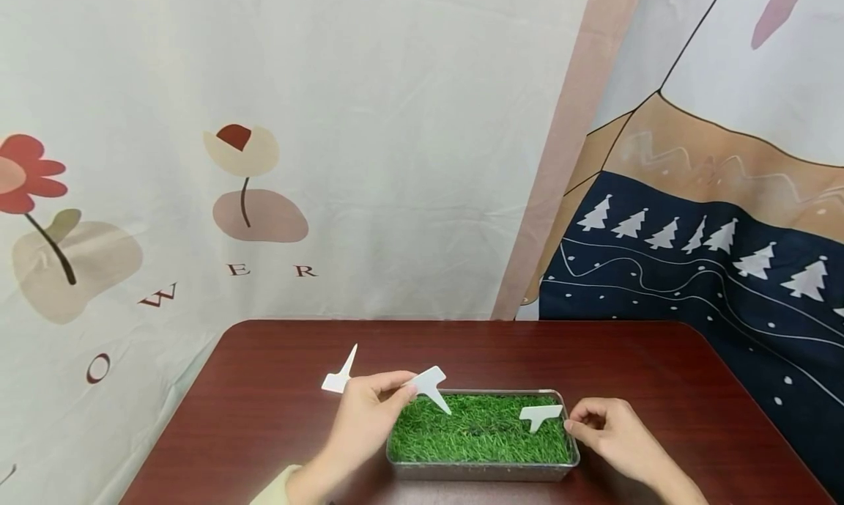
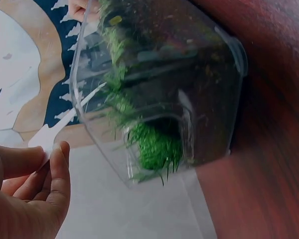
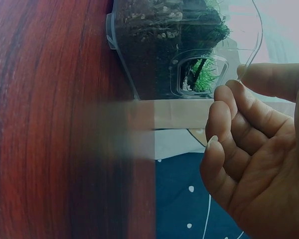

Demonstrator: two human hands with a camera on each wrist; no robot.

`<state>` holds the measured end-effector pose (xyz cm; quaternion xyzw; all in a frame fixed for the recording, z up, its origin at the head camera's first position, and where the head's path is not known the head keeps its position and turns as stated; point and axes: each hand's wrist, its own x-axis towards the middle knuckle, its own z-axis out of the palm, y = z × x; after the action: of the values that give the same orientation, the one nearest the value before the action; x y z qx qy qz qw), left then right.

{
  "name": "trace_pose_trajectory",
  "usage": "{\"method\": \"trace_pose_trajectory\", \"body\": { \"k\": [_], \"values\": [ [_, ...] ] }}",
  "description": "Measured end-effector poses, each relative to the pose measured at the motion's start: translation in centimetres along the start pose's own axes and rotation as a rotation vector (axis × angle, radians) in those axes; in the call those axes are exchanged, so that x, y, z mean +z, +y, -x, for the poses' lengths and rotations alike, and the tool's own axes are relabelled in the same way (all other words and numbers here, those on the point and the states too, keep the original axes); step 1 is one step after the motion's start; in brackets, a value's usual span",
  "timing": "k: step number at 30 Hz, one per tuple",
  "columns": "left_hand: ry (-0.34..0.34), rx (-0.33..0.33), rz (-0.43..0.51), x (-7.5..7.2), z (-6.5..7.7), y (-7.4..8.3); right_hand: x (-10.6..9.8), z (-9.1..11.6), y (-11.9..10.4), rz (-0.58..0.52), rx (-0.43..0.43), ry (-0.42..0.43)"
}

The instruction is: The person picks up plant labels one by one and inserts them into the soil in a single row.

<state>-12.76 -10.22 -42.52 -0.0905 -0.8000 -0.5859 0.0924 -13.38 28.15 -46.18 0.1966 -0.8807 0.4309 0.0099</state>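
Between thumb and fingers, my left hand [image 1: 366, 418] pinches a white T-shaped plant label [image 1: 428, 385] by its head. The label's pointed stem slants down over the left part of the grass, its tip close to the blades in the left wrist view. Green grass [image 1: 471, 435] fills a clear plastic box [image 1: 484, 472]. A second plant label [image 1: 541, 414] stands in the grass near the right end. My right hand [image 1: 613, 433] pinches the box's right rim between thumb and index finger; its other fingers curl loosely in the right wrist view.
Another white plant label [image 1: 338, 381] lies on the dark red table [image 1: 277, 388] beyond my left hand, partly hidden by it. Printed curtains [image 1: 409, 160] hang behind the table's far edge. Dark soil [image 3: 144, 45] shows through the box's clear wall.
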Motion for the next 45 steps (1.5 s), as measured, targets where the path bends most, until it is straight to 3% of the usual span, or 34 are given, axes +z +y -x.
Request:
{"method": "trace_pose_trajectory", "body": {
  "k": [15,32,39,45],
  "values": [
    [-0.107,0.004,0.019,2.4,0.3,0.1,0.0,0.1,0.2,0.001,-0.017,0.006],
    [-0.201,0.0,-0.018,3.8,0.2,-0.3,-0.1,0.3,0.3,-0.002,-0.029,0.008],
    [-0.231,0.048,-0.059,4.3,0.2,-0.1,-0.2,0.3,0.4,0.004,-0.028,0.006],
    [-0.258,0.1,-0.16,4.8,0.1,-0.1,-0.3,0.4,0.5,0.002,-0.029,0.006]
  ]
}}
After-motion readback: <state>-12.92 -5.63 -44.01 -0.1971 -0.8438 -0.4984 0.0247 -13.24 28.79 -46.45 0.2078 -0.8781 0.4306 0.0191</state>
